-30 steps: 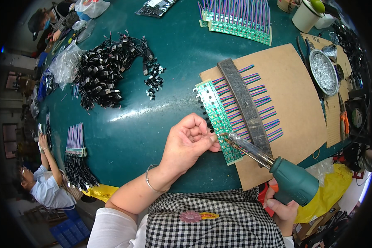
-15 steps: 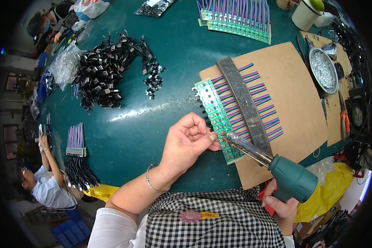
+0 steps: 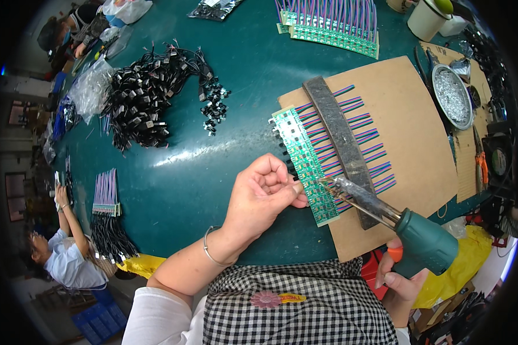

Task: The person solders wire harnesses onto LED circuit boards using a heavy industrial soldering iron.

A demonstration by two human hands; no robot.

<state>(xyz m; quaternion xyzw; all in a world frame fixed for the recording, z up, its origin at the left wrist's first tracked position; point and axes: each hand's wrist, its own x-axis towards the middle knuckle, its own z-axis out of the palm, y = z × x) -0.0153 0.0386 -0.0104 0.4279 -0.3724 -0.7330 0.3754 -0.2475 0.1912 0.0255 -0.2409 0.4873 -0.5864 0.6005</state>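
Observation:
A long green circuit board panel lies along the left edge of a brown cardboard sheet. Purple, blue and green wires run from its right side beneath a dark flat bar. My left hand is closed in a pinch at the panel's left edge, near small black parts; whatever is between the fingertips is hidden. My right hand grips the handle of a green soldering gun, a finger by its orange trigger. Its tip points left over the wire side of the panel, close to the boards.
Black USB cables are heaped at left on the green table. More wired boards lie at the back, and a finished-looking bundle at left. A metal bowl sits right, near orange-handled pliers. Two other people work at left.
The soldering gun has moved right and slightly down, its tip drawing back from my left fingertips. My left hand stays almost in place.

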